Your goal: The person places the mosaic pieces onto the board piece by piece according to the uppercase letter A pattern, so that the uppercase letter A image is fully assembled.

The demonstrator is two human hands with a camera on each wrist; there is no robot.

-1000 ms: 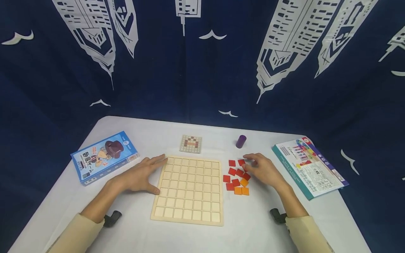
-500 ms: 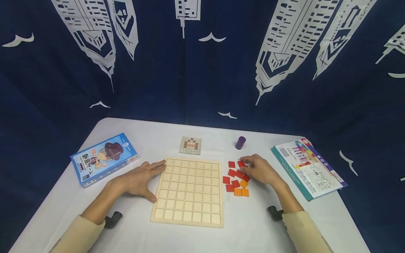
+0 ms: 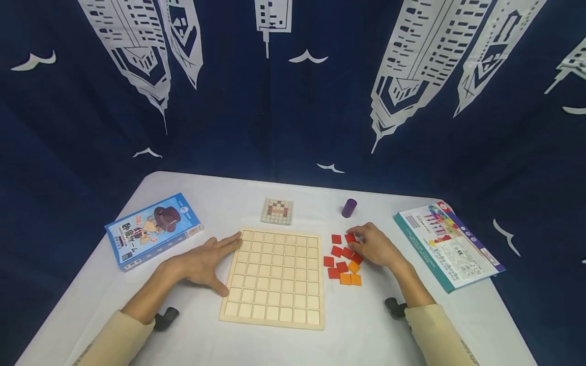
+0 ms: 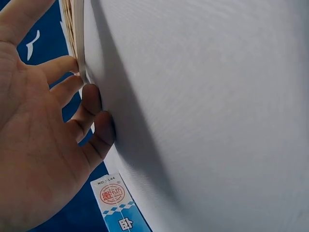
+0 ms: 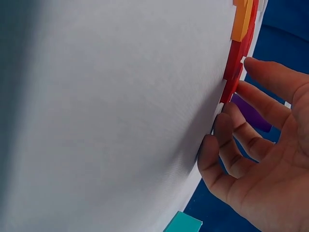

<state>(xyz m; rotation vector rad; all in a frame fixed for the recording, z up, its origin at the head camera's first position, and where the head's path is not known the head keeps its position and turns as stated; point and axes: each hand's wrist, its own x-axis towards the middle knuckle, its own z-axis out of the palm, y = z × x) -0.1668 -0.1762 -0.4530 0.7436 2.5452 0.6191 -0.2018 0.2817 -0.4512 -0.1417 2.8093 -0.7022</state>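
A pale wooden grid board [image 3: 273,278] lies flat on the table. My left hand [image 3: 201,264] is at its left side, with the index fingertip and thumb at the board's edge. The left wrist view shows that hand [image 4: 48,125] with loosely spread fingers and the board's thin edge [image 4: 79,38] by the fingertips. To the right of the board lie several red square tiles [image 3: 336,251] and orange tiles [image 3: 345,278]. My right hand [image 3: 377,246] reaches into them; its thumb and index finger lie on either side of a red tile [image 3: 351,238]. Whether they press it is unclear.
A small pattern card [image 3: 276,211] lies behind the board, and a purple cylinder [image 3: 349,208] stands behind the tiles. A blue game box [image 3: 153,230] lies at the left and a teal-edged box [image 3: 448,244] at the right. A dark blue curtain [image 3: 274,117] hangs behind the table.
My right hand has moved slightly left onto the red tiles, its index finger and thumb drawing closer together. My left thumb has slid a little toward me along the board's edge.
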